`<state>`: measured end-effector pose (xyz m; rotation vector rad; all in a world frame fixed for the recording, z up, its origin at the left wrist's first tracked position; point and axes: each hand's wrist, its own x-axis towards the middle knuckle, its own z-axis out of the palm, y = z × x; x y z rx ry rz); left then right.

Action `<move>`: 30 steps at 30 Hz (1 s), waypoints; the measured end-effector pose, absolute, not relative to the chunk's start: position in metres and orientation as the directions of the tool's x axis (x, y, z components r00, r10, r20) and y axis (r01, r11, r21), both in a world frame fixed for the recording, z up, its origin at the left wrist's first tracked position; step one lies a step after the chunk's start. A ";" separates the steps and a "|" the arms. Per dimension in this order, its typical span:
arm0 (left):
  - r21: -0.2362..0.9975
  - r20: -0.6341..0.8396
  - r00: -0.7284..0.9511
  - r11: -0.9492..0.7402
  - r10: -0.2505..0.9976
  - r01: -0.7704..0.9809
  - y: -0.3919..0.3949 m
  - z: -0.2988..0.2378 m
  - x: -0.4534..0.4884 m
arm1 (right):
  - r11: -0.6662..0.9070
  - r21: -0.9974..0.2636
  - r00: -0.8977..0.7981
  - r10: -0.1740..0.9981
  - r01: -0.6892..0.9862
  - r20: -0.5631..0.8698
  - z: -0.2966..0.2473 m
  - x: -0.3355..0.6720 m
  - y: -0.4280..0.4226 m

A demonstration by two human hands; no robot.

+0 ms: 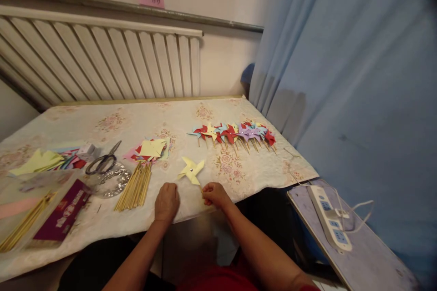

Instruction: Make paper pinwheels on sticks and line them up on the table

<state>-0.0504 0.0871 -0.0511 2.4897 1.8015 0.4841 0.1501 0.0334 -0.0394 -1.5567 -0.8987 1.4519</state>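
In the head view, a pale yellow paper pinwheel (194, 173) with a small shiny pin at its centre lies just above the table. My right hand (214, 194) pinches its thin wooden stick, mostly covered by the fingers. Left of it, my left hand (167, 202) rests on the cloth near the table's front edge, curled into a loose fist with nothing showing in it. A bundle of thin sticks (134, 187) lies beside that hand. Behind the bundle is a stack of cut coloured paper (152, 149). Several finished pinwheels (230, 133) lie in a row farther back, to the right.
Scissors (103, 163) lie at the left beside a clear bag of small silvery pieces (116, 182). Farther left are folded paper sheets (39, 162) and a purple box (64, 211). A power strip (329, 218) sits on a low board at right, by a blue curtain (348, 100).
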 end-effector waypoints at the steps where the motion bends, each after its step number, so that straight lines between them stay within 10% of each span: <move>1: 0.169 0.242 0.297 -0.342 0.924 0.924 0.087 -0.053 -0.052 | -0.419 -0.907 0.083 0.904 -0.029 -0.420 -0.040 0.150 0.033; 30: 0.134 0.291 0.307 -0.357 0.906 0.925 0.091 -0.059 -0.054 | -0.434 -0.897 0.080 0.894 -0.087 -0.440 -0.036 0.150 0.033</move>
